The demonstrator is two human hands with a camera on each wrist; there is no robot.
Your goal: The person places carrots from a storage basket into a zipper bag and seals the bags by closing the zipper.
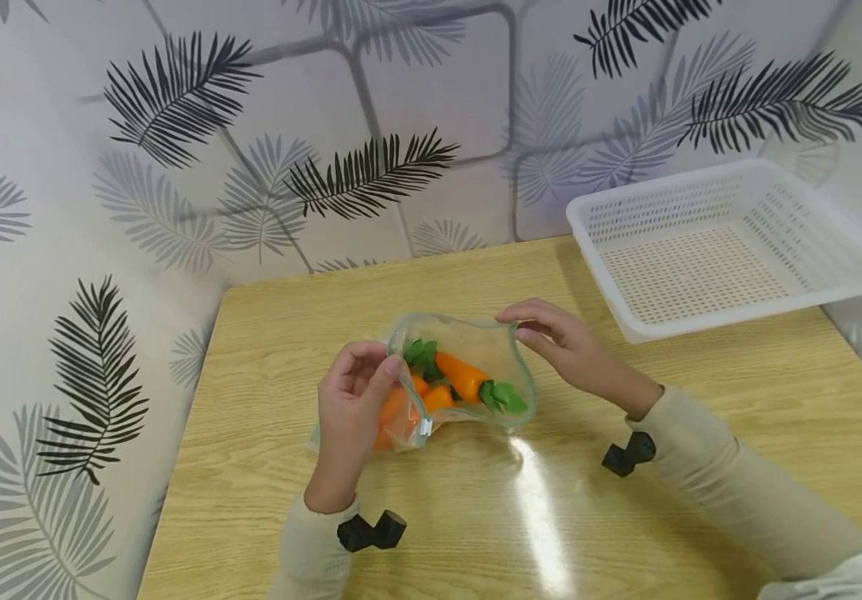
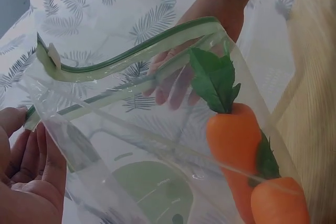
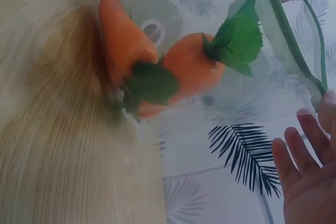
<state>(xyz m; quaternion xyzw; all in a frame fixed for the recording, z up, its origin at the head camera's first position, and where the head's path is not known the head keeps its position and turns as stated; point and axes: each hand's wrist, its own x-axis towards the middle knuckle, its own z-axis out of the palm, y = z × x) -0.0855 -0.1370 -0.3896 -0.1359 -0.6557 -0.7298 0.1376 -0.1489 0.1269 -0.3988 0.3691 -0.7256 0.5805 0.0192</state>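
Observation:
A clear zip bag (image 1: 497, 350) with a green seal strip is held with its mouth spread wide. Inside lie several orange carrots (image 1: 463, 377) with green leaves. My left hand (image 1: 352, 400) pinches the left side of the mouth between thumb and fingers. At the opposite corner my right hand (image 1: 569, 346) pinches the seal strip; its other fingers are extended in the right wrist view. A white slider (image 1: 426, 427) sits on the near side of the strip. Through the plastic, the left wrist view shows a carrot (image 2: 233, 135) with its leaf toward the mouth.
A white perforated basket (image 1: 614, 308) stands at the back right of the wooden table (image 1: 251, 517). Behind the table is a wall (image 1: 461, 100) with a leaf pattern. Light glares off the tabletop in front of the bag.

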